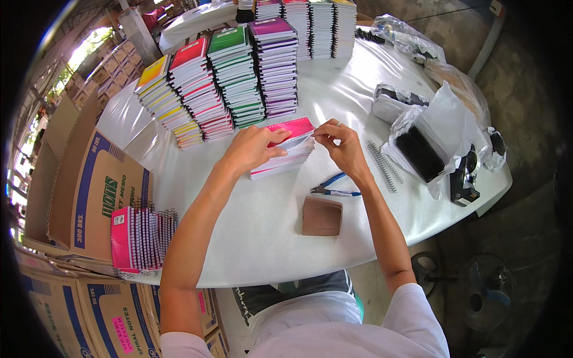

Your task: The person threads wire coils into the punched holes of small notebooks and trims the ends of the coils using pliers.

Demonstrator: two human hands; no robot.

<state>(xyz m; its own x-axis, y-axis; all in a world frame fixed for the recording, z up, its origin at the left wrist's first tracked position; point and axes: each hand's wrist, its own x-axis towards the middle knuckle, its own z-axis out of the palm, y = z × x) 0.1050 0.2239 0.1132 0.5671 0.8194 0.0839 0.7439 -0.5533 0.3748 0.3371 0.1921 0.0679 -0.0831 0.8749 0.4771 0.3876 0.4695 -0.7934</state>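
A short stack of pink-covered notebooks (292,126) lies in front of me, with a row of punched holes along the top cover's far edge. My left hand (253,146) grips the top notebook from the left, thumb and fingers at its near edge, tilting it slightly so a gap shows over the white pages below. At the notebook's right corner, my right hand (340,142) is closed in a pinch; what sits between its fingertips is too small to make out. Blue-handled pliers (335,190) and a brown block (322,216) lie nearer to me. Loose wire spirals (385,167) rest right of my right hand.
Tall notebook stacks (230,77) with yellow, red, green and purple covers stand at the back. Opened plastic packs of black coils (419,154) lie on the right. Left are a cardboard box (98,191) and bound pink notebooks (121,238). A fan (486,292) stands lower right.
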